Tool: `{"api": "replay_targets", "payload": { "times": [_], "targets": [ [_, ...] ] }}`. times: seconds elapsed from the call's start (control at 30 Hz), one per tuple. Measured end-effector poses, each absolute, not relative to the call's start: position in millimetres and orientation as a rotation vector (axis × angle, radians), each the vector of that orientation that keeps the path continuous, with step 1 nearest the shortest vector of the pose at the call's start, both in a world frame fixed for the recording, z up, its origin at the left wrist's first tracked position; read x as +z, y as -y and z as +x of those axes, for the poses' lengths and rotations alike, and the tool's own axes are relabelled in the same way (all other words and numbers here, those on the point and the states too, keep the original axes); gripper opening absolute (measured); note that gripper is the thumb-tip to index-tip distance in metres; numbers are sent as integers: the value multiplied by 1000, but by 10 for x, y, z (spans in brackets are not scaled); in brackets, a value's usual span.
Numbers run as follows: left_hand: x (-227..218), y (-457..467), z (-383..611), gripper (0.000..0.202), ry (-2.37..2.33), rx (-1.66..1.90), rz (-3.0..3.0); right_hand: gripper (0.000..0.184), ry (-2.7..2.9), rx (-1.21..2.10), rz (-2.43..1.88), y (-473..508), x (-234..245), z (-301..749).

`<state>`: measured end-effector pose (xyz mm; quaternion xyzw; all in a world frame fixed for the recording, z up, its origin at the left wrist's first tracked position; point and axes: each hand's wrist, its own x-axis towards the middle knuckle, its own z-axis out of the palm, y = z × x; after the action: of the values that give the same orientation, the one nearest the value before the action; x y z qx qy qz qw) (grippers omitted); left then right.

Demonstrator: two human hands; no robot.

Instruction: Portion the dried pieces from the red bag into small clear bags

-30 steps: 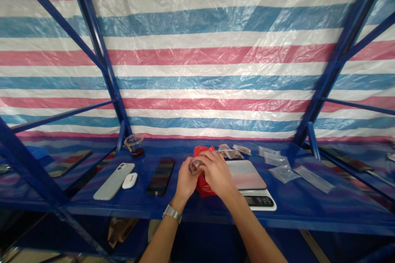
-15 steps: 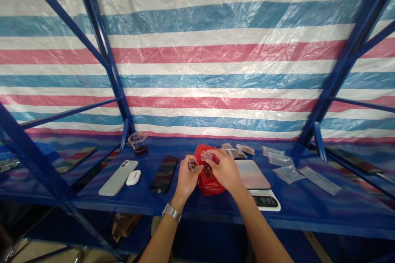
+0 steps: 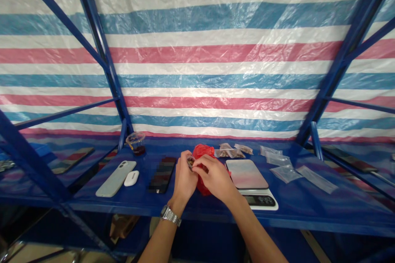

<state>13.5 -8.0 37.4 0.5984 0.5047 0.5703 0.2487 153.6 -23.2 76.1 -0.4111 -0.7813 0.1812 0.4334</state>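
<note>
My left hand (image 3: 185, 178), with a steel watch (image 3: 170, 215) on the wrist, is closed around a small clear plastic bag (image 3: 190, 162) with brown bits inside. The fingers of my right hand (image 3: 212, 174) are pinched at the mouth of this bag. What they hold is hidden by the fingers. Behind and beneath both hands is an open red plastic bag (image 3: 203, 150), partly covered by my right hand. Just right of it stands a white kitchen scale (image 3: 248, 174) with a silver top plate; its display shows at the front.
Filled small bags (image 3: 233, 151) lie behind the scale. Flat clear bags (image 3: 285, 168) are spread to the right. Left of my hands are a black phone (image 3: 163, 174), a light phone (image 3: 115, 178), a white earbud case (image 3: 131, 178) and a clear cup (image 3: 135, 144) of dark liquid.
My right hand has moved left from above the red bag to the mouth of the small bag. The small clear cup it held is now out of sight.
</note>
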Motion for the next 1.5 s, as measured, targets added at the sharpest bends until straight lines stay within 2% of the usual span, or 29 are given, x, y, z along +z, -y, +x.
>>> {"api": "replay_targets", "payload": {
  "times": [0.13, 0.33, 0.47, 0.67, 1.2, 1.37, 1.5],
  "targets": [
    [479, 222, 389, 68, -1103, 1570, 1391, 15, 1751, 475, -1081, 180, 857, 1731],
    [377, 325, 783, 53, -969, 1512, 843, 18, 1692, 523, -1218, -8, 754, 2031],
    [186, 307, 884, 49, -922, 1386, 712, 20, 1710, 525, -1403, -142, 505, 1992],
    [21, 299, 871, 44, -1047, 1433, 572, 20, 1772, 578, -1439, -240, 340, 1923],
    [300, 418, 679, 25, -1070, 1333, 538, 21, 1792, 621, -1337, -215, 311, 1962],
    [288, 376, 672, 30, -1173, 1605, 953, 35, 1690, 749, -1161, -138, 444, 1993],
    [315, 375, 680, 32, -1131, 1718, 1275, 35, 1579, 844, -1053, -91, 550, 2032]
  ]
}}
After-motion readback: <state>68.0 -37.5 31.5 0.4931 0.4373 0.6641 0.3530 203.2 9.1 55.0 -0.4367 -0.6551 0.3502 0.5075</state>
